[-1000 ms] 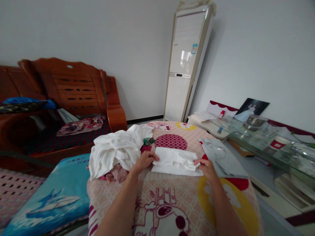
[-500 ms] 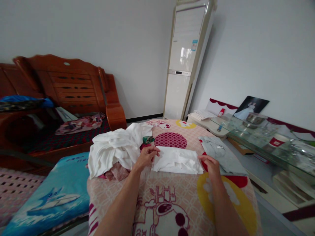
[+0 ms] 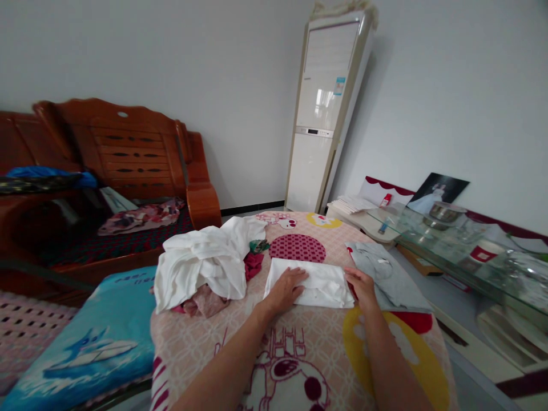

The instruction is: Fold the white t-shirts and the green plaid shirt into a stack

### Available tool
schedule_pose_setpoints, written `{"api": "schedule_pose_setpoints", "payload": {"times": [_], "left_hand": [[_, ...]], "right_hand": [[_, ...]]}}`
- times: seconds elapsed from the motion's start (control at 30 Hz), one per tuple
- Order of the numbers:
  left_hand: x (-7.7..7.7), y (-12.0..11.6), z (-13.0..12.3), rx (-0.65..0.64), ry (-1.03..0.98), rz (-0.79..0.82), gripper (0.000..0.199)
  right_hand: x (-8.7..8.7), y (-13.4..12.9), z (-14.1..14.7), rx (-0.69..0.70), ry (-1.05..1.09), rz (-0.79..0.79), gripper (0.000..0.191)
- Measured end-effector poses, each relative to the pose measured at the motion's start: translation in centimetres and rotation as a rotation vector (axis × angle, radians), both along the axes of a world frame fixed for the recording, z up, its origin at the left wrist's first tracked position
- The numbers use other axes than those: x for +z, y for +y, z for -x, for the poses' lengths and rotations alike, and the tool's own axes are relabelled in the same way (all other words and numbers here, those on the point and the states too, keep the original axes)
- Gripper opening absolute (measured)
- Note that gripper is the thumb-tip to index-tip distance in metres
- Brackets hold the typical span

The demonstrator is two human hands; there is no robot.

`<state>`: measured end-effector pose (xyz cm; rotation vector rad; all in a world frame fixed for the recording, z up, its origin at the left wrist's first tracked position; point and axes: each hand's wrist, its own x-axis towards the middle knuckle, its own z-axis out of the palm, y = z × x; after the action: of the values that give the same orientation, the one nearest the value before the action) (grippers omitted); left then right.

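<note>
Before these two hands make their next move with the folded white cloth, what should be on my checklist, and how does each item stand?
1. Folded white cloth lying on the patterned cover: ok.
2. Left hand resting on that cloth, fingers spread: ok.
3. Cloth's top smooth: not ok, creases show, mostly toward its right end.
4. White pile apart from the folded cloth: ok, a strip of cover shows between them.
5. Right hand clear of the grey garment: cannot tell, they overlap in this view.
6. Underside of the folded cloth flat: cannot tell, it is hidden.
</note>
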<state>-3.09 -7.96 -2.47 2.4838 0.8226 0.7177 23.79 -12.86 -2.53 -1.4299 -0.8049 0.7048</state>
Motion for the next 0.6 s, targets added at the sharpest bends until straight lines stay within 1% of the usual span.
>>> {"api": "schedule_pose_setpoints", "payload": {"times": [0.07,0.17,0.27,0.33,0.4,0.47,0.53,0.6], "left_hand": [[-0.2,0.0,0.3,-0.002,-0.032,-0.015,0.044],[-0.4,0.1,0.4,-0.004,-0.064,-0.043,0.042],[-0.8,0.2,0.5,-0.011,-0.064,-0.053,0.041],[-1.0,0.3,0.5,-0.019,-0.071,-0.065,0.041],[-0.9,0.2,0.6,-0.022,-0.081,-0.076,0.04],[-0.6,0.0,0.6,-0.027,-0.073,-0.072,0.041],[-0.1,-0.3,0.6,-0.041,-0.04,-0.058,0.044],[0.4,-0.5,0.6,-0.051,0.008,-0.042,0.047]], "right_hand": [[0.4,-0.2,0.2,0.001,0.045,0.016,0.037],[0.7,-0.2,0.4,-0.003,0.144,0.022,0.04],[0.6,0.0,0.4,0.0,0.23,-0.004,0.046],[0.5,0.2,0.3,-0.006,0.257,-0.022,0.046],[0.3,0.4,0.3,0.002,0.236,-0.022,0.042],[0.2,0.7,0.3,0.038,0.181,-0.016,0.04],[0.3,0.9,0.3,0.085,0.121,-0.007,0.04],[0.3,1.2,0.2,0.102,0.069,-0.006,0.041]]}}
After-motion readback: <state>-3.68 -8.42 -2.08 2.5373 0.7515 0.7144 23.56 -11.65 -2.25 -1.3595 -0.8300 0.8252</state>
